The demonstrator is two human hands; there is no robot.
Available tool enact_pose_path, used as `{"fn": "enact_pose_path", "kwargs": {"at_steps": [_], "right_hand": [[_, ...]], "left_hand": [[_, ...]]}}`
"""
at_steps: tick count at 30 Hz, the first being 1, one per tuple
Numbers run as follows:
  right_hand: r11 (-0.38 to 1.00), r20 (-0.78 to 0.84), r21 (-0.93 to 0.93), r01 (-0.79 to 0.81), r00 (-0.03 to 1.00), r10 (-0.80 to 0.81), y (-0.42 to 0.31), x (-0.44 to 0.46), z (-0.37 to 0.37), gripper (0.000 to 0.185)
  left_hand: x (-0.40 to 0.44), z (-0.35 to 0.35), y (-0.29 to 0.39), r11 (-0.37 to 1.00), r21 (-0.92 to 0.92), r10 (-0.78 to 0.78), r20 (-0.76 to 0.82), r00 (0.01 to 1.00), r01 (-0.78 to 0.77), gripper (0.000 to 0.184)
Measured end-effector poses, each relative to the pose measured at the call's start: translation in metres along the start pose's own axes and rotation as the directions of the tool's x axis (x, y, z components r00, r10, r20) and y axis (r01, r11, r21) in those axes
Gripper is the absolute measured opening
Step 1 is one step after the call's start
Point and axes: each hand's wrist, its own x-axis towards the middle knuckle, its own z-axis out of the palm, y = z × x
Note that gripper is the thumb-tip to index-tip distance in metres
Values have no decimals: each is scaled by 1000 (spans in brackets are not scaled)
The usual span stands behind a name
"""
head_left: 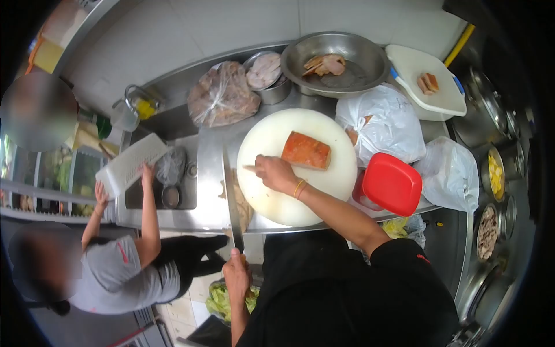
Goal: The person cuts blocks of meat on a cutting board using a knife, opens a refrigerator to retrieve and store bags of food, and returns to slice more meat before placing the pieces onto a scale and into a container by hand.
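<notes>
My left hand is closed around the handle of a long knife. The blade points away from me, just left of the round white cutting board. On the board my right hand has its fingers drawn together near the left side; whether a small pale piece is between them I cannot make out. Beside those fingers lies a block of meat with reddish-brown skin. Brownish scraps lie on the steel counter, partly behind the blade.
Behind the board stand a steel bowl with meat, a pot, a bagged lump of meat and a white tub. White bags and a red container sit right. A co-worker holds a white basket at the sink.
</notes>
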Motion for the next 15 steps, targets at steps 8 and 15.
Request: {"fn": "enact_pose_path", "kwargs": {"at_steps": [8,15], "right_hand": [[981,-667,178,-80,723,180,75,84,-167,57],[967,-169,-227,-120,982,82,73,-14,-91,74]], "left_hand": [[4,4,-13,999,34,-18,58,998,16,67],[8,15,-7,993,112,-45,104,993,34,69]]}}
